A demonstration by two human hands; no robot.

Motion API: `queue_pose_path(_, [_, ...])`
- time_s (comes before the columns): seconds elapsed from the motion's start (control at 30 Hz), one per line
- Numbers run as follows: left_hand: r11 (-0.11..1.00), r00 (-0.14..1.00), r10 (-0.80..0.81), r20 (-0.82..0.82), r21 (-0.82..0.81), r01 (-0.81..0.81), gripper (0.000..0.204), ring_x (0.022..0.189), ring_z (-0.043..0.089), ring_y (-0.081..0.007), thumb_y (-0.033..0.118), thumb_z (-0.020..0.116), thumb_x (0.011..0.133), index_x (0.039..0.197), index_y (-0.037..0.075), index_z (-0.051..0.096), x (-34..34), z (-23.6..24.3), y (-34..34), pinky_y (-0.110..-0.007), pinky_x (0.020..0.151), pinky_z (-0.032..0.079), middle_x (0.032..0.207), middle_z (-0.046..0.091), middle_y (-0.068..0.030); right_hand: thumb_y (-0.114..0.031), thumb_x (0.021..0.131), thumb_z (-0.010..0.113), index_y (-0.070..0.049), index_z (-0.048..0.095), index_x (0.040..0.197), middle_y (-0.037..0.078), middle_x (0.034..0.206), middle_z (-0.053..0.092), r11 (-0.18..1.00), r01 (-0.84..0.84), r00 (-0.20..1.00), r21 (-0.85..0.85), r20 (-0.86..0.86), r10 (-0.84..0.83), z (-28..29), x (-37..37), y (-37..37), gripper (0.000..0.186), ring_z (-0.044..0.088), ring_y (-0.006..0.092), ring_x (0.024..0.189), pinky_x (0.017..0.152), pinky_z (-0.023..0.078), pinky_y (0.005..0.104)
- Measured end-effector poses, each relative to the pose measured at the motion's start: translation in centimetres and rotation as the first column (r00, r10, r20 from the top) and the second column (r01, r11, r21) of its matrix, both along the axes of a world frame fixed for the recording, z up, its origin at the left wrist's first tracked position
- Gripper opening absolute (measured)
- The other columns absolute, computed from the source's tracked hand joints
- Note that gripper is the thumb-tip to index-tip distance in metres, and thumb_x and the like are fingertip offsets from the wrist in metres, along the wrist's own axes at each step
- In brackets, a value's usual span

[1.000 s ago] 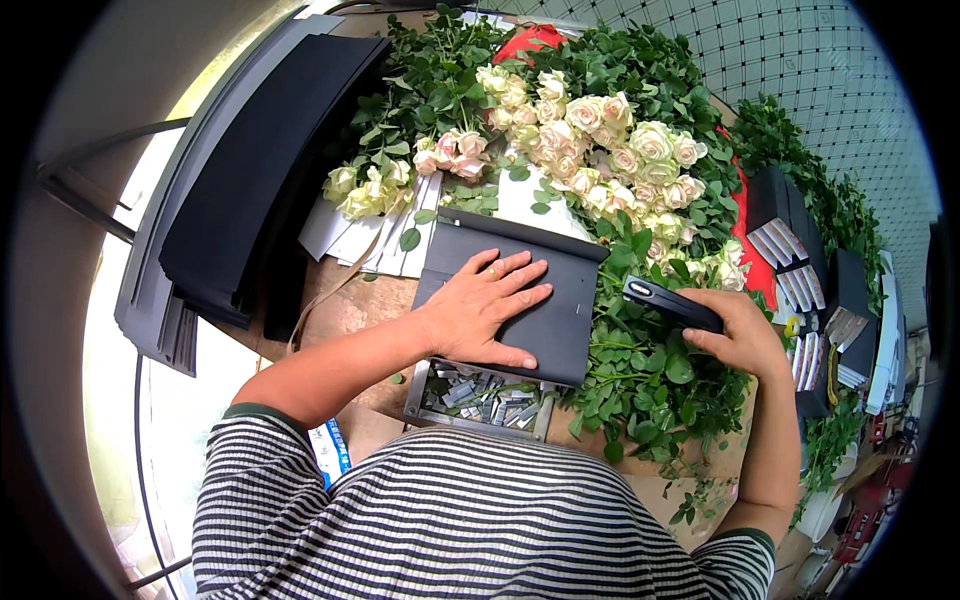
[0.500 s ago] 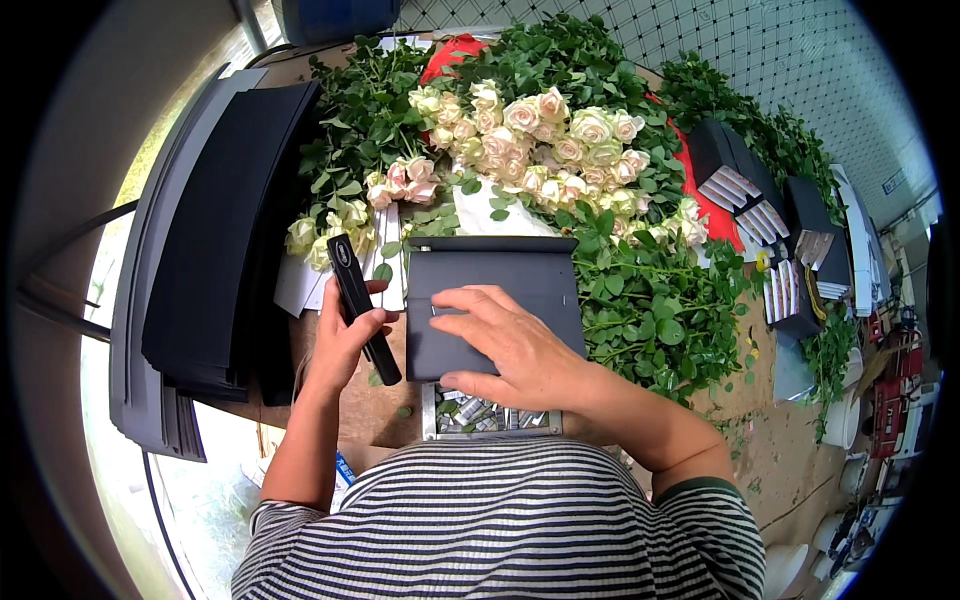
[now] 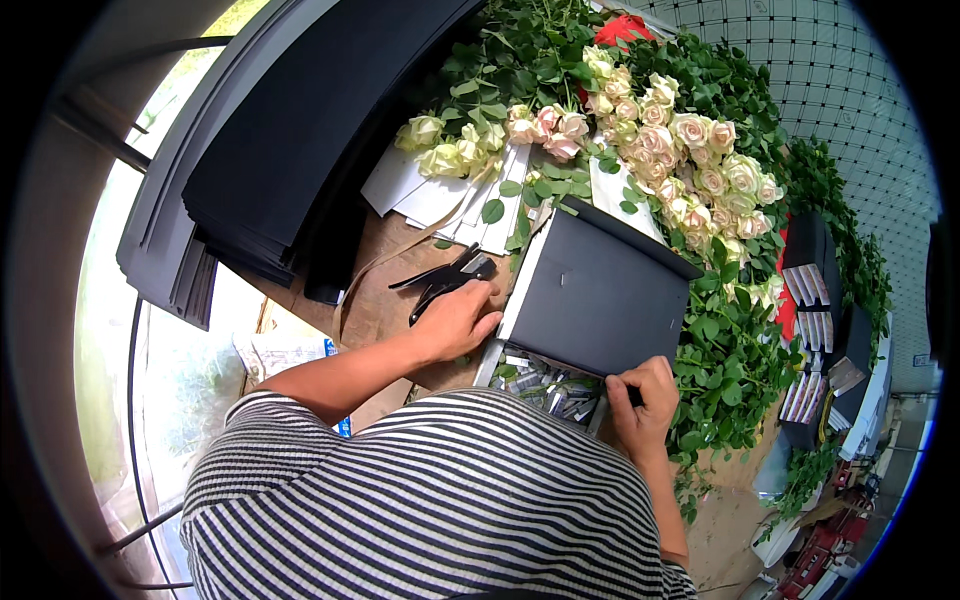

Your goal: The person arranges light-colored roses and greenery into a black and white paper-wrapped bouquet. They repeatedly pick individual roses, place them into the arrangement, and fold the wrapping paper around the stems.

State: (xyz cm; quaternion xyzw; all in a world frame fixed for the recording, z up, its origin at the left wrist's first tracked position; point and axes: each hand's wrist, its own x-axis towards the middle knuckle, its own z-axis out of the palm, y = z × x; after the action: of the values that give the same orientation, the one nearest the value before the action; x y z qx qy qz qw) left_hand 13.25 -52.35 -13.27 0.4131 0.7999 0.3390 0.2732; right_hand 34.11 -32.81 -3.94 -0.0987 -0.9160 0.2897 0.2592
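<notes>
A dark grey card sheet (image 3: 605,290) with a raised far edge and small staples in its face lies in front of me, tilted over a metal-edged tray (image 3: 488,365) of small grey pieces. At its near right corner my right hand (image 3: 648,400) pinches the edge between thumb and curled fingers. My left hand (image 3: 455,318) is left of the sheet, fingers curled over a black stapler (image 3: 432,282) lying low at the table; its jaws look spread. The hand partly hides the stapler, so the grip shows only in part.
Pale roses (image 3: 690,170) with leafy stems fill the far side and right. A stack of black card (image 3: 300,130) rises at the left. White sheets (image 3: 420,190) lie beyond the stapler. Dark wrapped bundles (image 3: 812,270) stand at the far right.
My left hand has lowered the stapler from upright to the table. The right hand has moved from the sheet's middle to its near right corner. The view has turned.
</notes>
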Motion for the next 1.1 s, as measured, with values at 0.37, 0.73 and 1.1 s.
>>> queue_pose_path(0.37, [0.951,0.654,0.107,0.749,0.115,-0.286,0.077,0.097,0.059,-0.015,0.018,0.073,0.084,0.142,-0.006,0.029,1.1,-1.4,2.7,-0.028,0.089,0.046,0.107,0.059,-0.0092,-0.004,0.074,0.075,-0.005,0.062,0.08,0.006,0.078,0.06,0.983,0.074,0.972,-0.169,-0.207,-0.108,0.4,1.2,0.5,0.014,0.054,0.0202,0.069,0.065,0.045,0.0303])
queue_pose_path(0.73, [0.915,0.497,-0.174,0.85,0.326,-0.237,0.112,0.12,0.05,-0.0267,0.017,0.081,0.069,0.153,0.012,0.007,2.2,6.7,7.8,-0.038,0.1,0.043,0.135,0.045,-0.0146,-0.082,0.08,0.041,-0.012,0.038,0.141,0.007,0.138,0.042,-0.305,-0.062,0.747,-0.95,0.158,-0.645,-6.2,5.1,1.7,0.093,0.041,0.0221,0.124,0.105,0.034,0.0397])
queue_pose_path(1.1, [0.888,0.498,-0.275,0.822,0.416,-0.197,0.105,0.122,0.049,-0.0254,0.008,0.072,0.069,0.153,0.016,0.011,2.4,10.8,8.5,-0.04,0.096,0.047,0.139,0.041,-0.0099,-0.086,0.068,0.05,-0.018,0.042,0.138,0.001,0.134,0.044,-0.231,-0.17,0.698,-0.958,0.049,-0.714,-2.1,4.7,3.1,0.098,0.041,0.0195,0.122,0.103,0.034,0.0425])
